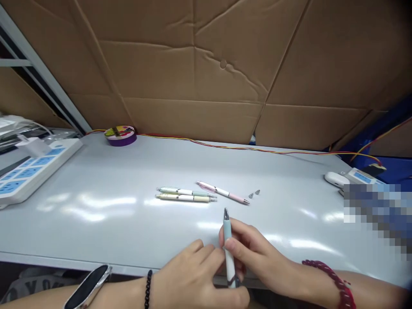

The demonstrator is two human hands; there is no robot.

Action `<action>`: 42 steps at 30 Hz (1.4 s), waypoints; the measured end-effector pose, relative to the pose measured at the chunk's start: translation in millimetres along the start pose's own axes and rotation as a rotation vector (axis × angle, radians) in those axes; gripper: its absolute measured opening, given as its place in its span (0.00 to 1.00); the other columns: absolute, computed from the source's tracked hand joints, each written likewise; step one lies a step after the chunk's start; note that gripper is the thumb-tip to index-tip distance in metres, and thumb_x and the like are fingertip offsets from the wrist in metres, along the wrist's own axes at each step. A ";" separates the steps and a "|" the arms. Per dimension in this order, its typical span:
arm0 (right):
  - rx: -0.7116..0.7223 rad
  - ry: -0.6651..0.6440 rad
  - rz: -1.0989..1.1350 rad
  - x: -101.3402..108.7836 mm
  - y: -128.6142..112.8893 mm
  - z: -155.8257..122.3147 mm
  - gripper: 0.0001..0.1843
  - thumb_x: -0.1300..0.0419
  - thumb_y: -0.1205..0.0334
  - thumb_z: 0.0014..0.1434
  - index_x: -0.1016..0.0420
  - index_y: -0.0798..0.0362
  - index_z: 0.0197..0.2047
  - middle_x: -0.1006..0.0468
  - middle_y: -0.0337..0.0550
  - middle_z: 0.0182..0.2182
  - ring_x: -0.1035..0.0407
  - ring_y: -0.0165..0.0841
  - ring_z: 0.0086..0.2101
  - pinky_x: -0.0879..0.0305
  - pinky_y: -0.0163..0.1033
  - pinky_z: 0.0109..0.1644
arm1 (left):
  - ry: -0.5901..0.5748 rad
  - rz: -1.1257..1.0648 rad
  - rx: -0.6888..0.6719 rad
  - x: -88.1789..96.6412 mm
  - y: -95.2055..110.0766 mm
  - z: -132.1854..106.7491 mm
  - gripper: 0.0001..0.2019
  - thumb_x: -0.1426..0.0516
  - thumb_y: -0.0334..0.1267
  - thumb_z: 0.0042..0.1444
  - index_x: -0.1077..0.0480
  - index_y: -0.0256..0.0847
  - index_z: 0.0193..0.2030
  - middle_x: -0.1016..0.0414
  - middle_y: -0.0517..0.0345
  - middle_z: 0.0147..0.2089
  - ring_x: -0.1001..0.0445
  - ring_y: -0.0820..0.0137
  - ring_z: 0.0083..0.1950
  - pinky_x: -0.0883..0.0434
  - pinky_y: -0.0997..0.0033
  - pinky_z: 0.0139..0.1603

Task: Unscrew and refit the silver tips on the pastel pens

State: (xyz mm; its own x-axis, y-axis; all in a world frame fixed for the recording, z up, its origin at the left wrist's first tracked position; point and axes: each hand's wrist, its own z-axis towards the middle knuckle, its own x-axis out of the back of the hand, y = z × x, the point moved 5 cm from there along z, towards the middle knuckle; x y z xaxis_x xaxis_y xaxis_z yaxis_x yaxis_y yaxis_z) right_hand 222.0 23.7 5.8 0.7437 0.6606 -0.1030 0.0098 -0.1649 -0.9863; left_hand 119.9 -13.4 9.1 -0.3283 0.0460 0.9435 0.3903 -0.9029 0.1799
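Both of my hands hold a light blue and white pen (228, 240) upright at the near edge of the grey table (128, 223), its metal tip pointing up. My right hand (247, 253) pinches the blue barrel with closed fingers. My left hand (196, 279) is closed around the pen's lower white part. Farther out on the table lie a green pen (185, 192), a yellow pen (185, 198) beside it, and a pink pen (222, 192) at an angle. Two small grey metal tips (254, 194) lie just right of the pink pen.
A white power strip with blue sockets (28, 169) sits at the left edge. A purple tape roll (121, 135) stands at the back left. A red-yellow wire (241, 148) runs along the cardboard wall. White devices (341, 178) rest at the right, by a blurred patch.
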 end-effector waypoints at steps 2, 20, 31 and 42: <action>-0.004 0.009 0.004 0.7 3.7 1.3 0.15 0.48 0.50 0.62 0.38 0.54 0.34 0.35 0.34 0.23 0.38 0.24 0.22 0.38 0.29 0.27 | 0.065 0.099 -0.039 0.4 0.5 -0.3 0.10 0.48 0.30 0.56 0.36 0.48 0.43 0.29 0.56 0.34 0.34 0.68 0.27 0.39 0.70 0.26; -0.009 0.038 -0.193 3.5 -4.1 5.2 0.16 0.51 0.51 0.64 0.38 0.54 0.32 0.34 0.36 0.25 0.38 0.27 0.26 0.38 0.31 0.31 | 0.021 0.196 -0.037 -9.1 -0.1 -3.7 0.13 0.45 0.31 0.53 0.43 0.44 0.43 0.32 0.57 0.34 0.33 0.67 0.28 0.39 0.70 0.26; 0.166 0.234 -0.462 27.2 -23.0 0.8 0.11 0.49 0.53 0.63 0.36 0.52 0.35 0.38 0.34 0.24 0.43 0.27 0.25 0.44 0.32 0.27 | -0.065 0.158 0.072 -6.1 -9.3 -3.9 0.19 0.40 0.41 0.49 0.40 0.43 0.46 0.34 0.55 0.35 0.35 0.65 0.31 0.35 0.68 0.30; 0.426 0.682 -0.645 113.4 -46.9 11.6 0.05 0.44 0.58 0.59 0.33 0.49 0.38 0.23 0.40 0.32 0.30 0.36 0.36 0.36 0.40 0.38 | 0.046 0.338 0.347 34.3 -85.8 -20.2 0.18 0.53 0.46 0.64 0.40 0.41 0.57 0.39 0.43 0.53 0.36 0.53 0.49 0.34 0.52 0.47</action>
State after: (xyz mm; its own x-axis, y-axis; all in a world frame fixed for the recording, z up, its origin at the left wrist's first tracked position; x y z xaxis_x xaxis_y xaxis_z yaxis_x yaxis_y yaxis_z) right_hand 298.1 114.9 38.9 0.9036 -0.0470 0.4258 0.4023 0.4347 -0.8057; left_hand 57.8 57.0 20.5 -0.1682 -0.2517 0.9531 0.7427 -0.6681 -0.0454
